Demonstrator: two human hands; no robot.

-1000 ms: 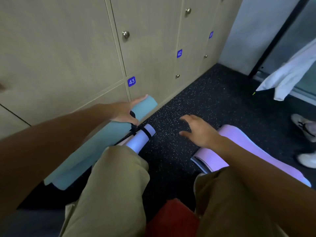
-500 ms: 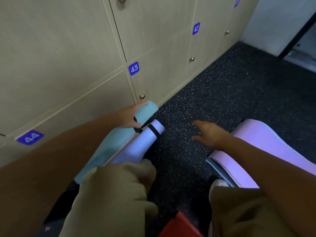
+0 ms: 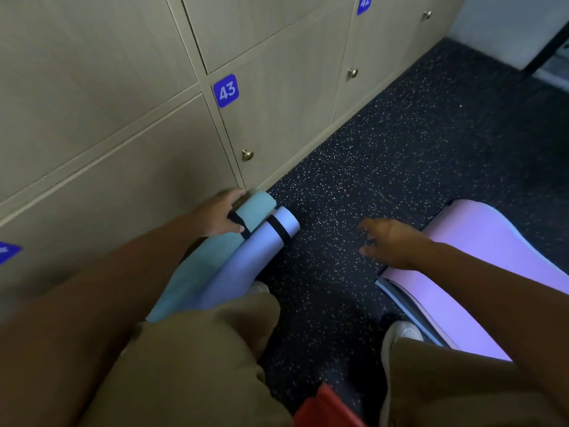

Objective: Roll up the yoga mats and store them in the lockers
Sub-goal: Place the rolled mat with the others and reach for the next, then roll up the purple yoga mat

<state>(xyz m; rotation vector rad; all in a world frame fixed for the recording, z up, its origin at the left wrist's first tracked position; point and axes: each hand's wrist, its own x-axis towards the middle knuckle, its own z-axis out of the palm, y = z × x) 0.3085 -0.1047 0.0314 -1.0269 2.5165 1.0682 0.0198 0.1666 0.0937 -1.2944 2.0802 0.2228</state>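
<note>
Rolled teal mat [image 3: 215, 260] lies outside shut locker 43 [image 3: 283, 118].

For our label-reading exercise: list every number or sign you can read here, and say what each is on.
"43": blue tag on a lower locker door.
"42": blue tag on the next locker column, cut off by the top edge.
Blue tag at the left edge: cut off, unreadable.

bare forearms and hands, olive-khaki trousers [image 3: 197, 359], pale shoes [image 3: 403, 332] at the trouser hems
</note>
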